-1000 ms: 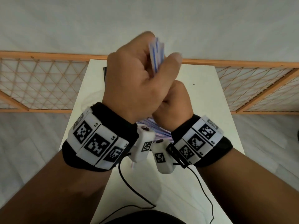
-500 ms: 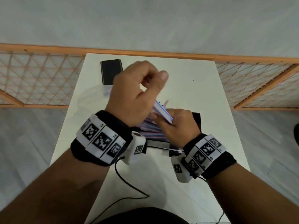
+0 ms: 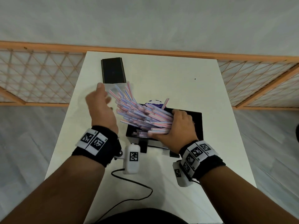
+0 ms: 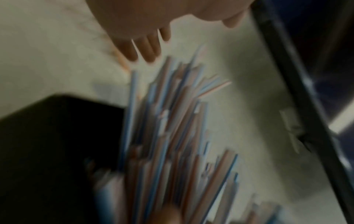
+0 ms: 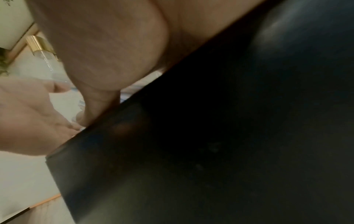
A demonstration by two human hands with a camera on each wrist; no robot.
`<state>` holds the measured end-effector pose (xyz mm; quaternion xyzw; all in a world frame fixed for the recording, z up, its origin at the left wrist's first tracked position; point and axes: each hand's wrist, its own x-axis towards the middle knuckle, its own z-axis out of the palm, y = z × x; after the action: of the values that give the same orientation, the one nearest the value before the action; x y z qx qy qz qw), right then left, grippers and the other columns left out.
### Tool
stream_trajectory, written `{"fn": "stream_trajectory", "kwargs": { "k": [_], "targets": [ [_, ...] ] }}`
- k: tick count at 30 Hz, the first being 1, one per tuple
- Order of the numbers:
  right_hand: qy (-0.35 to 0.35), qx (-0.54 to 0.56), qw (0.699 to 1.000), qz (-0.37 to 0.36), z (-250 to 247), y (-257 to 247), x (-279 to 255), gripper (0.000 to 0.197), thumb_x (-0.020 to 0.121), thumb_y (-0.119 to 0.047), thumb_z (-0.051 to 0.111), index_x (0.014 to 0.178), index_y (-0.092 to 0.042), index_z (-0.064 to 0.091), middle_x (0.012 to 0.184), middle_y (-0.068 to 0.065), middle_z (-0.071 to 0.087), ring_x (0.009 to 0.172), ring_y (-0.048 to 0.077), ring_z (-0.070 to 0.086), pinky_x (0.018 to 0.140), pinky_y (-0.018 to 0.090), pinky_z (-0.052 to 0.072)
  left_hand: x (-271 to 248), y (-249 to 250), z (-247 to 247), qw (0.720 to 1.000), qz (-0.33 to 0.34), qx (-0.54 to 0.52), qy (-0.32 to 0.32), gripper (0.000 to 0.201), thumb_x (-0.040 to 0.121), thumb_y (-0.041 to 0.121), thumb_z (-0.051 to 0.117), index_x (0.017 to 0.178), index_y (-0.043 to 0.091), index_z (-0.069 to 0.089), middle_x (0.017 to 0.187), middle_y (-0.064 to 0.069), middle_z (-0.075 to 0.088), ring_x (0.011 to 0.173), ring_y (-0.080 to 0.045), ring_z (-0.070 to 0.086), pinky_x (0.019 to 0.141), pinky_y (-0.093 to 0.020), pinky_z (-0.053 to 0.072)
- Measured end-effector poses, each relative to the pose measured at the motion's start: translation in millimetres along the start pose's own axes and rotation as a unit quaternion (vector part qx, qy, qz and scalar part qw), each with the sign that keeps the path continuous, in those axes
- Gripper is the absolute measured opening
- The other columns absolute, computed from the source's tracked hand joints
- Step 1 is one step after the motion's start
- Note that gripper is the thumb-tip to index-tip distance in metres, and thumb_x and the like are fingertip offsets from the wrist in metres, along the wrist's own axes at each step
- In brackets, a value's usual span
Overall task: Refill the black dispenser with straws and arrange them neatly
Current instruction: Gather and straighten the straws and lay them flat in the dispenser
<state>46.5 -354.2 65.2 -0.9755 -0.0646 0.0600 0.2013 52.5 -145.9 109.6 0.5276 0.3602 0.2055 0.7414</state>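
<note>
A thick bundle of pink, blue and white striped straws (image 3: 142, 117) fans out to the left over the open black dispenser box (image 3: 198, 125) at mid-table. My right hand (image 3: 176, 126) grips the bundle's right end just above the box. My left hand (image 3: 101, 107) is open with straight fingers, just left of the straws' free ends and apart from them. In the left wrist view the straws (image 4: 172, 136) are blurred, with the fingers (image 4: 145, 50) beyond them. The right wrist view is mostly filled by the dispenser's dark wall (image 5: 210, 144).
The dispenser's flat black lid (image 3: 113, 70) lies at the table's far left. A clear wrapper (image 3: 119, 86) sits by the straw tips, and a purple-labelled item (image 3: 153, 102) shows behind the box. A cable (image 3: 137, 189) trails over the white table (image 3: 178, 75). A wooden lattice rail (image 3: 40, 75) flanks it.
Both hands came down from in front of the camera to the dispenser. My left hand let go, opened and moved left. The straws now fan out over the box in my right hand.
</note>
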Motion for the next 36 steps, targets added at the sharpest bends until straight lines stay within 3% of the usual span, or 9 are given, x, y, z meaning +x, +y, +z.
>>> {"fn": "stream_trajectory", "kwargs": {
  "k": [4,9,12,15,18,23,28,31,36],
  "targets": [
    [-0.010,-0.038,0.998,-0.058,9,-19,2,0.096,0.063,-0.088,0.038,0.128,-0.017,0.047,0.119,0.005,0.051,0.107,0.033,0.049,0.100,0.052,0.039,-8,-27,-2,0.984,-0.083,-0.058,-0.150,0.095,0.068,0.079,0.065,0.127,0.005,0.058,0.118,-0.012,0.068,0.109,-0.027,0.068,0.095,-0.044,0.054],
    [-0.049,-0.075,0.996,-0.022,4,-21,6,0.089,0.062,-0.091,0.040,0.116,-0.020,0.047,0.119,0.004,0.050,0.110,0.031,0.047,0.102,0.053,0.038,-16,-14,1,0.983,0.119,0.096,-0.106,0.071,0.072,0.064,0.066,0.114,0.009,0.049,0.106,-0.004,0.053,0.096,-0.018,0.054,0.089,-0.037,0.047],
    [-0.054,-0.059,0.997,-0.009,4,-18,8,0.102,0.049,-0.099,0.035,0.114,-0.021,0.048,0.119,0.002,0.053,0.111,0.029,0.049,0.102,0.051,0.039,-20,18,4,0.906,0.327,0.262,-0.064,0.063,0.079,0.040,0.075,0.127,0.007,0.050,0.125,-0.003,0.052,0.115,-0.020,0.053,0.097,-0.030,0.045],
    [-0.041,-0.036,0.998,-0.005,5,-16,9,0.111,0.039,-0.102,0.037,0.114,-0.021,0.049,0.117,0.001,0.054,0.111,0.028,0.050,0.101,0.049,0.041,-38,45,25,0.783,0.502,0.339,-0.144,0.035,0.079,0.015,0.074,0.110,0.004,0.064,0.109,-0.011,0.061,0.090,-0.023,0.058,0.080,-0.022,0.045],
    [-0.023,0.014,1.000,-0.016,-1,-12,8,0.113,0.037,-0.100,0.043,0.118,-0.022,0.050,0.115,-0.002,0.053,0.109,0.023,0.049,0.099,0.044,0.042,-59,49,50,0.737,0.403,0.461,-0.286,0.035,0.088,0.015,0.070,0.123,0.017,0.064,0.109,-0.004,0.064,0.080,-0.015,0.056,0.079,-0.025,0.048],
    [-0.040,0.049,0.998,-0.010,-22,-2,1,0.112,0.038,-0.090,0.055,0.126,-0.022,0.048,0.119,-0.003,0.051,0.112,0.021,0.046,0.097,0.040,0.045,-56,31,70,0.665,0.250,0.604,-0.360,0.060,0.096,0.008,0.057,0.152,0.024,0.042,0.140,-0.006,0.058,0.130,-0.023,0.051,0.105,-0.030,0.043],
    [-0.037,0.041,0.998,0.010,-30,13,-5,0.095,0.047,-0.081,0.072,0.118,-0.020,0.054,0.114,-0.002,0.053,0.107,0.022,0.048,0.090,0.040,0.047,-47,22,85,0.611,0.242,0.667,-0.353,0.033,0.097,0.005,0.054,0.127,0.014,0.066,0.127,-0.006,0.066,0.119,-0.026,0.059,0.097,-0.029,0.046],
    [-0.030,0.050,0.998,0.013,-32,19,-7,0.081,0.056,-0.069,0.080,0.116,-0.020,0.054,0.114,-0.003,0.053,0.107,0.021,0.049,0.089,0.037,0.048,-48,20,89,0.620,0.254,0.665,-0.331,0.020,0.094,0.003,0.058,0.104,0.009,0.074,0.107,-0.010,0.071,0.106,-0.028,0.063,0.088,-0.033,0.053],
    [-0.029,0.075,0.997,0.005,-34,18,-5,0.072,0.065,-0.058,0.082,0.119,-0.022,0.052,0.111,-0.006,0.049,0.106,0.019,0.050,0.091,0.036,0.048,-61,39,89,0.667,0.305,0.611,-0.298,0.014,0.095,0.007,0.060,0.100,0.013,0.072,0.101,-0.005,0.070,0.090,-0.021,0.062,0.079,-0.025,0.042]
  ]
}}
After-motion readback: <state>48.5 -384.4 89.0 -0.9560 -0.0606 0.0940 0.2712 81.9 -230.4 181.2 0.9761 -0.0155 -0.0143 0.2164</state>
